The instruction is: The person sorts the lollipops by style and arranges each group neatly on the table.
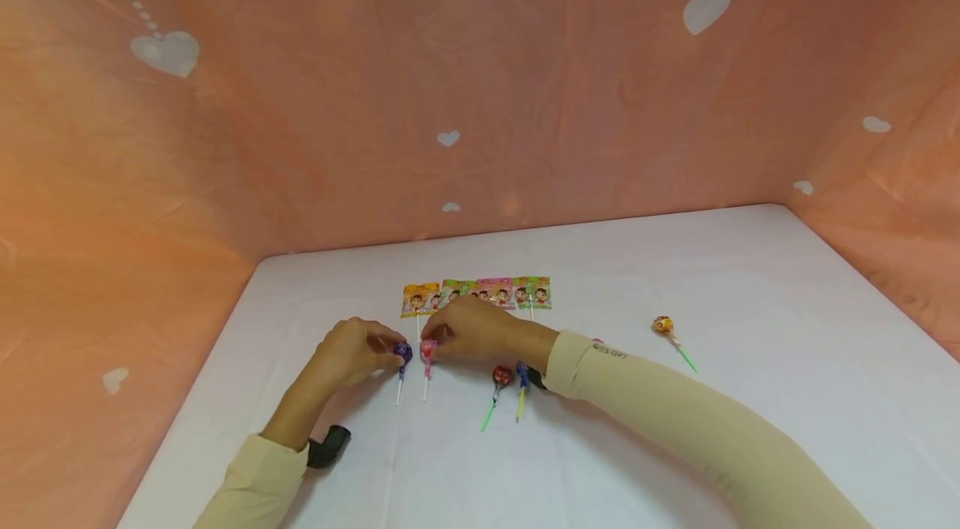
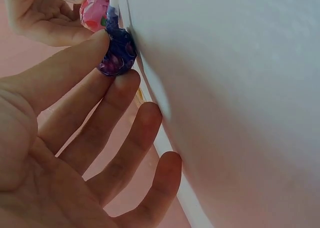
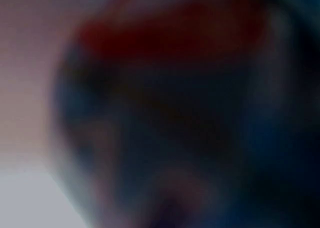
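Observation:
My left hand (image 1: pixel 351 356) pinches the head of a dark purple-blue wrapped lollipop (image 1: pixel 403 352) between thumb and forefinger. In the left wrist view the other fingers spread out below that lollipop (image 2: pixel 120 52). Just to its right my right hand (image 1: pixel 468 329) pinches a pink wrapped lollipop (image 1: pixel 428 351), also seen by its pink head (image 2: pixel 95 12) in the left wrist view. Both white sticks point toward the near side of the table, side by side. The right wrist view is a dark blur, filled by something very close.
Behind the hands lies a row of flat packets, orange (image 1: pixel 417 301), green (image 1: pixel 452 289) and pink (image 1: pixel 497 291) among them. A red lollipop (image 1: pixel 502 377) and a blue one (image 1: pixel 522 372) lie by the right forearm. A yellow lollipop (image 1: pixel 663 325) is farther right on the white table (image 1: pixel 450 479).

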`<state>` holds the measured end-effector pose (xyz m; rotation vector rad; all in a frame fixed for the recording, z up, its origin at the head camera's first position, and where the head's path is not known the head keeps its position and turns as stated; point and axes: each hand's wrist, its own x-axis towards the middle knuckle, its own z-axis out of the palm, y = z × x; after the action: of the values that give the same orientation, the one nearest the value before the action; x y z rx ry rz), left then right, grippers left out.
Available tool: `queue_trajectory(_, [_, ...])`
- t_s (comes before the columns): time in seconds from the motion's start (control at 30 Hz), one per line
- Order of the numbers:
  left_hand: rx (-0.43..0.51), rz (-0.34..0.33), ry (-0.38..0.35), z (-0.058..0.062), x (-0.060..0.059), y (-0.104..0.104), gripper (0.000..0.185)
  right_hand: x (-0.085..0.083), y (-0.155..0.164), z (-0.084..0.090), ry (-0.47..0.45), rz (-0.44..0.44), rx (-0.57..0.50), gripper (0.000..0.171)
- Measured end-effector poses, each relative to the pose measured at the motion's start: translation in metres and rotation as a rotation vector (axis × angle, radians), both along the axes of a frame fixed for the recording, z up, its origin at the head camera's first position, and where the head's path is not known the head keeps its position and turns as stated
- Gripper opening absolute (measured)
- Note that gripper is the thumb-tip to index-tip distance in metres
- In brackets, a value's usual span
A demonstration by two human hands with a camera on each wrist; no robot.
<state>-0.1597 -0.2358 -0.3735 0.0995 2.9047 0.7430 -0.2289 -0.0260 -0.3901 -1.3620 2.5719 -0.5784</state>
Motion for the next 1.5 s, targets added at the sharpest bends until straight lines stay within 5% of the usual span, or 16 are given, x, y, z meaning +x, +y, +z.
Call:
queue_trajectory(0.33, [0.001, 0.006, -0.002, -0.001, -0.001, 0.000, 0.024, 0.002, 0.000, 0.001, 0.016, 0.001, 0.004, 0.027])
queue_trajectory(0.73, [-0.010, 0.018, -0.014, -0.002, -0.001, 0.001, 0.026, 0.003, 0.030, 0.019, -0.127, -0.077, -0.039, 0.031])
queue_trajectory(1.13, [-0.006, 0.028, -0.029, -0.001, 0.001, 0.003, 0.026, 0.023, 0.089, 0.019, -0.043, -0.137, -0.070, 0.027])
queue_trajectory(1.5, [-0.006, 0.024, -0.020, -0.001, 0.002, 0.001, 0.026, 0.045, 0.103, -0.001, 0.086, -0.128, -0.053, 0.027])
